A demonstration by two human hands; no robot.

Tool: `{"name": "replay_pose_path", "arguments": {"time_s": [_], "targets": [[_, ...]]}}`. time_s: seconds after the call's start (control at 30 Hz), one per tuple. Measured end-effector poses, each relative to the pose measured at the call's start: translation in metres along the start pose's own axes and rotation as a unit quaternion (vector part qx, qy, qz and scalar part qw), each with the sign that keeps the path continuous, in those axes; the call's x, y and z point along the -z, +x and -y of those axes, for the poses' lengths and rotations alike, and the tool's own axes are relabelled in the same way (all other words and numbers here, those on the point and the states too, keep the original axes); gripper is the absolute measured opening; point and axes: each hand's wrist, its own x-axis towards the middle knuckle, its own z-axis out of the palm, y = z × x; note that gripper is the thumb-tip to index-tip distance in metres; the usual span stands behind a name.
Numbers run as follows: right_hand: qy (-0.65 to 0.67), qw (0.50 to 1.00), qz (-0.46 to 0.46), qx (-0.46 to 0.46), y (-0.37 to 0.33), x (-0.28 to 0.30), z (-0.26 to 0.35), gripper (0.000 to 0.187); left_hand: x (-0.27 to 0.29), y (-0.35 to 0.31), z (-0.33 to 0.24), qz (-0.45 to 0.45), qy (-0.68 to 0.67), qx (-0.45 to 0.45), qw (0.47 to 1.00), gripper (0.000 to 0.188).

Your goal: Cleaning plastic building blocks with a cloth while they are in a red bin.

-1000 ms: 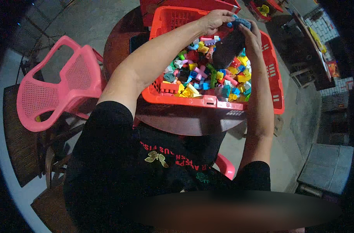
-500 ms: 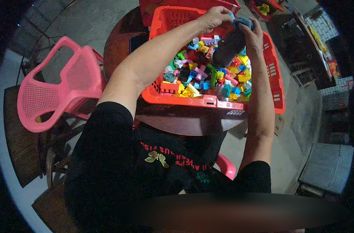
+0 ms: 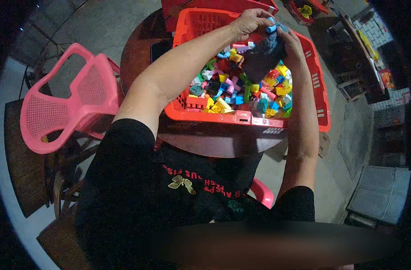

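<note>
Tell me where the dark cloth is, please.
Head view, upper right of centre: the dark cloth hangs from the right hand, over blocks in the red basket.

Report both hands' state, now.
Left hand: fingertips pinched on a light blue block.
Right hand: closed on a dark cloth.

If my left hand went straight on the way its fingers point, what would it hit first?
Probably the dark cloth in your right hand, beyond the blue piece at your left hand, though depth is unclear.
</note>
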Motion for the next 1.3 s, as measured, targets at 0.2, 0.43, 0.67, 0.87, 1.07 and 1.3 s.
{"name": "replay_pose_path", "arguments": {"time_s": [0.2,0.43,0.67,0.87,1.07,1.3], "targets": [[-0.399,0.912,0.01,0.096,-0.001,0.002,-0.015,0.03,-0.007,-0.013,-0.048,-0.09,0.007,-0.013,0.996,0.012],[-0.403,0.91,0.042,0.087,-0.004,-0.015,-0.01,0.033,0.048,0.006,-0.067,-0.238,-0.043,-0.121,0.963,0.027],[-0.344,0.93,0.032,0.123,0.007,0.008,-0.027,0.033,0.048,0.006,-0.035,-0.172,0.149,-0.068,0.971,0.067],[-0.369,0.905,0.004,0.211,0.032,0.036,-0.017,0.03,0.054,0.006,0.04,0.207,0.693,0.049,0.689,0.039],[-0.559,0.797,-0.079,0.212,0.022,0.041,-0.023,0.04,0.035,-0.035,0.06,0.165,0.786,0.2,0.561,0.059],[-0.488,0.865,-0.091,0.074,-0.019,-0.019,0.009,0.042,0.021,-0.036,0.045,0.267,0.645,0.385,0.603,0.048]]}}
